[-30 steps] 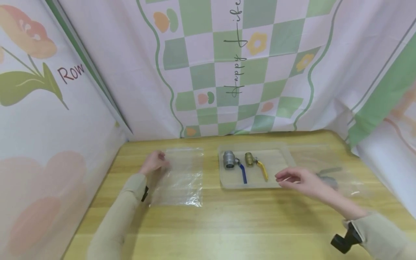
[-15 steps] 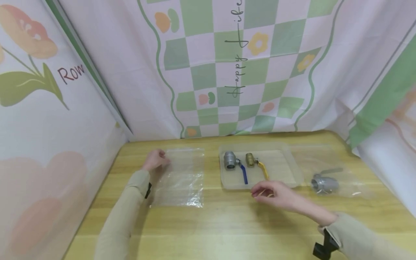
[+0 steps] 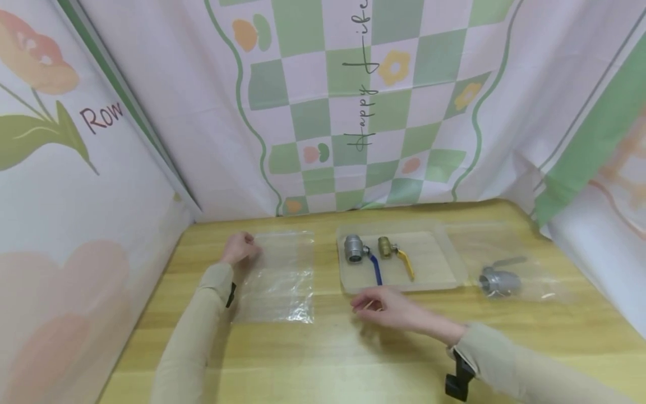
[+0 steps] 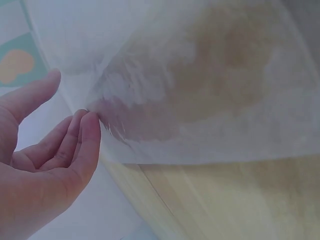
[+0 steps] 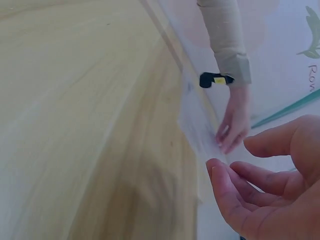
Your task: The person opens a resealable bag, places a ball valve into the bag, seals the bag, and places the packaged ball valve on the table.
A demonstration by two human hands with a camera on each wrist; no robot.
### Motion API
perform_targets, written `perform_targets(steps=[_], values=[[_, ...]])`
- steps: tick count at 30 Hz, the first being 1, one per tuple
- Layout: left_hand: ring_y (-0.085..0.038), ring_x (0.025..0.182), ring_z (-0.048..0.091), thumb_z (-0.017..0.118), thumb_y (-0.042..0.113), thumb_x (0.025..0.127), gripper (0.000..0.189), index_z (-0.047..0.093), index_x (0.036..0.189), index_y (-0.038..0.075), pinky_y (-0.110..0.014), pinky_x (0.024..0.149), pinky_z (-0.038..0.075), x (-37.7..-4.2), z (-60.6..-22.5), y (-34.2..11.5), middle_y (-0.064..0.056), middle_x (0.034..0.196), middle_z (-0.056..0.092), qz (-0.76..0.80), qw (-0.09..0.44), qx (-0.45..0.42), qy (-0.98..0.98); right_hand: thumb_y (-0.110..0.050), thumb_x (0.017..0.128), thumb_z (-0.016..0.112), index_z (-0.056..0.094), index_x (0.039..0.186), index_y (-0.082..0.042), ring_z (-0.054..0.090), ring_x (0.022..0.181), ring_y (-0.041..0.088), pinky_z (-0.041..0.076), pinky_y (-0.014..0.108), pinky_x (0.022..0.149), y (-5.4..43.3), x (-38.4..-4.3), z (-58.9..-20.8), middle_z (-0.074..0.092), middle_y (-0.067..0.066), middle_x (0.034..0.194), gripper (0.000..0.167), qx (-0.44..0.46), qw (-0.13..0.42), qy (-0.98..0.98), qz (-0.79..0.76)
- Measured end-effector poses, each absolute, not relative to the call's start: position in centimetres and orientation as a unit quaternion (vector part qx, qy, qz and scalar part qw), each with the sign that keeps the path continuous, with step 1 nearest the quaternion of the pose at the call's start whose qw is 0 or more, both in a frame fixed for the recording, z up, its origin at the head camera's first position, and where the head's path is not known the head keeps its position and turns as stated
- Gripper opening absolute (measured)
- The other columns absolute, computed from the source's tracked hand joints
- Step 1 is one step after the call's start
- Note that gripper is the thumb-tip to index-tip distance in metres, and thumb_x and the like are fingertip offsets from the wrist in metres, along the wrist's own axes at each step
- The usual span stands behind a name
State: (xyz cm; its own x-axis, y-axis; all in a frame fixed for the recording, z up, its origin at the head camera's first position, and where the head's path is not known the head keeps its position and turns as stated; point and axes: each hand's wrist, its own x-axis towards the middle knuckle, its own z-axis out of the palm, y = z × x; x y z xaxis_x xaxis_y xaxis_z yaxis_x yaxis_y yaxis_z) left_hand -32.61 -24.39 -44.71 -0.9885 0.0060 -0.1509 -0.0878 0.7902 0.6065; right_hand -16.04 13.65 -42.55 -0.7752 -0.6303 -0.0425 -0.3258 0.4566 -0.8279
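A clear plastic bag (image 3: 280,280) lies flat on the table to the left. My left hand (image 3: 241,248) is at its upper left edge. In the left wrist view that hand's fingertips (image 4: 90,122) touch the bag (image 4: 200,90), while the thumb stands apart from them. My right hand (image 3: 391,308) hovers in front of the tray, its fingers loosely bent around nothing. On the pale tray (image 3: 444,272) lie a steel ball valve (image 3: 355,248) with a blue handle and a smaller brass ball valve (image 3: 385,247) with a yellow handle.
Right of the tray, a second clear bag (image 3: 535,286) holds a grey ball valve (image 3: 499,282) with a grey handle. Printed curtains (image 3: 313,118) close off the back and both sides of the wooden table (image 3: 323,365).
My right hand has moved left, from the tray's right side to in front of its left part, uncovering the bagged valve. The left hand has stayed at the bag's edge.
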Motion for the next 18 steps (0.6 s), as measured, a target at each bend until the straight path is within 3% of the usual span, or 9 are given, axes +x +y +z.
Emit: perform_targets(steps=[4,10,18], values=[[-0.041,0.114,0.060,0.073,0.014,0.086,0.051,0.055,0.127,-0.011,-0.049,0.102,0.053,-32.7,-44.7,-24.3,-0.030,0.125,0.061,0.323,0.065,-0.024,0.944,-0.016,0.095,0.063,0.058,0.124,0.009,0.070,0.096,0.026,0.059,0.020,0.084,12.3,-16.1,-43.0,0.070,0.022,0.113,0.039,-0.265,0.202,0.826,-0.455],[-0.040,0.110,0.062,0.073,0.012,0.085,0.048,0.057,0.123,-0.012,-0.047,0.099,0.055,-32.7,-44.8,-24.2,-0.030,0.122,0.063,0.318,0.052,-0.034,0.946,-0.014,0.097,0.060,0.052,0.130,0.013,0.071,0.094,0.034,0.062,0.034,0.087,10.1,-15.8,-43.5,0.066,0.028,0.116,0.044,-0.232,0.236,0.804,-0.494],[-0.039,0.108,0.063,0.072,0.012,0.084,0.044,0.060,0.120,-0.011,-0.046,0.097,0.056,-33.1,-45.1,-24.2,-0.029,0.120,0.064,0.318,0.050,-0.038,0.946,-0.016,0.096,0.061,0.050,0.132,0.014,0.070,0.098,0.033,0.061,0.039,0.091,7.8,-16.3,-43.9,0.066,0.027,0.118,0.048,-0.224,0.221,0.814,-0.488]])
